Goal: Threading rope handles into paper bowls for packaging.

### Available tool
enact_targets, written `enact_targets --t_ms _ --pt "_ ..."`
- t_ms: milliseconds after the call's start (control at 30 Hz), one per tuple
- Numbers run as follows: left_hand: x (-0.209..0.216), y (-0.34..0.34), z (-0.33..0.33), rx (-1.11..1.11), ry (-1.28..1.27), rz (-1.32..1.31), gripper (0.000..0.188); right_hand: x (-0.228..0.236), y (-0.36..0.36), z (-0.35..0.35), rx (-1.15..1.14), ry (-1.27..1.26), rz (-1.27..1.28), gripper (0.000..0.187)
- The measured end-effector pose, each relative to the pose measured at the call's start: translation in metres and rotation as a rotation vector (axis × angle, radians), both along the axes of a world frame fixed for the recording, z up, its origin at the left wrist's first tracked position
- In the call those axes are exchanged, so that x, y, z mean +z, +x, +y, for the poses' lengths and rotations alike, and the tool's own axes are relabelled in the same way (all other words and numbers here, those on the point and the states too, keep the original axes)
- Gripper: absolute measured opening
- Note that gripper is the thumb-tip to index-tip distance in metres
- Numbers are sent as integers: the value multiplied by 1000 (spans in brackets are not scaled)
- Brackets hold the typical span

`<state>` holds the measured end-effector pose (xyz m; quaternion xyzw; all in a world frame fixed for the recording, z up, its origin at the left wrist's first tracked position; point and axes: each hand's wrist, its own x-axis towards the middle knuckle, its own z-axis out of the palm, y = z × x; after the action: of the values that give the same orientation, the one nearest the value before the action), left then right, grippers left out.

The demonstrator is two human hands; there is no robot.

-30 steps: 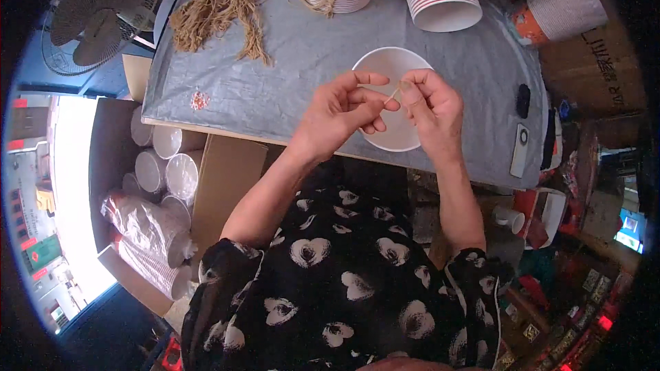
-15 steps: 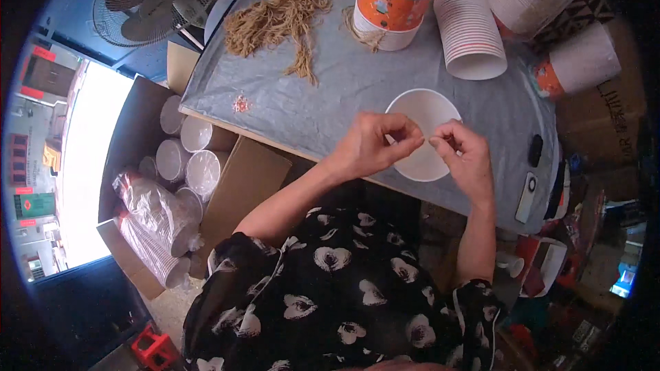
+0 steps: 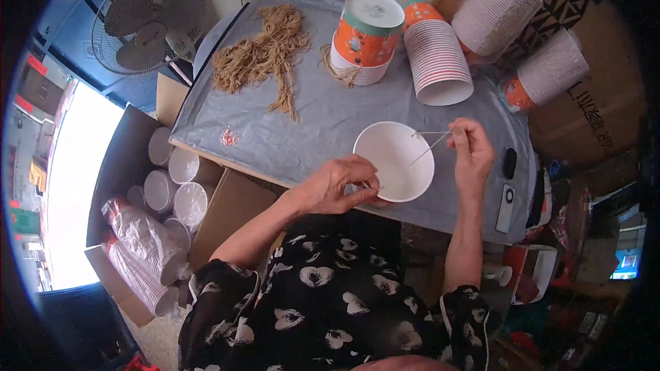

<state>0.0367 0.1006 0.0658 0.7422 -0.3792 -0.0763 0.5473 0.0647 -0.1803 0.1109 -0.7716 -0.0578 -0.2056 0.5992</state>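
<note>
A white paper bucket [image 3: 402, 144], mouth up, stands at the table's near edge. My left hand [image 3: 342, 183] is closed at its near left rim, thumb and fingers pinched on the edge; whether string is also between them I cannot make out. Off the bucket's right side, my right hand [image 3: 471, 149] pinches a thin string [image 3: 432, 133] between thumb and fingers. One strand runs from there to the far right rim, another down into the bucket. A loose heap of tan strings [image 3: 265, 55] lies at the far left of the table.
Upside-down orange and white buckets [image 3: 368, 38] stand at the back, beside a lying stack of nested ones [image 3: 440, 62]. Red and white bits [image 3: 229, 137] lie front left. A cardboard box [image 3: 213, 216] of wrapped buckets is left of the table, a white remote-like device [image 3: 506, 207] at right.
My hands have moved apart from over the bucket: the left down to its near left rim, the right outward with the string drawn out. The whole view has shifted too.
</note>
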Motion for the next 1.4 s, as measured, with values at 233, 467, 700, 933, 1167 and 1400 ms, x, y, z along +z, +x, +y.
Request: enact_targets --t_ms 233,467,700,933,1167,1400 --pt "-11 -8 -19 92 -88 17 18 29 35 32 272 53 13 14" --pt "-14 -1 -15 447 -858 622 21 44 19 17 224 62 -37 90" --pt "-12 5 -37 390 -1057 719 24 -11 -4 13 244 291 37 134" --pt "9 26 -33 235 -1043 852 36 -11 4 9 179 202 -14 130" --pt "79 163 30 30 -1255 824 43 83 81 -8 179 -298 -296 119" --pt "79 262 41 136 -1236 798 23 164 201 16 353 -659 -302 107"
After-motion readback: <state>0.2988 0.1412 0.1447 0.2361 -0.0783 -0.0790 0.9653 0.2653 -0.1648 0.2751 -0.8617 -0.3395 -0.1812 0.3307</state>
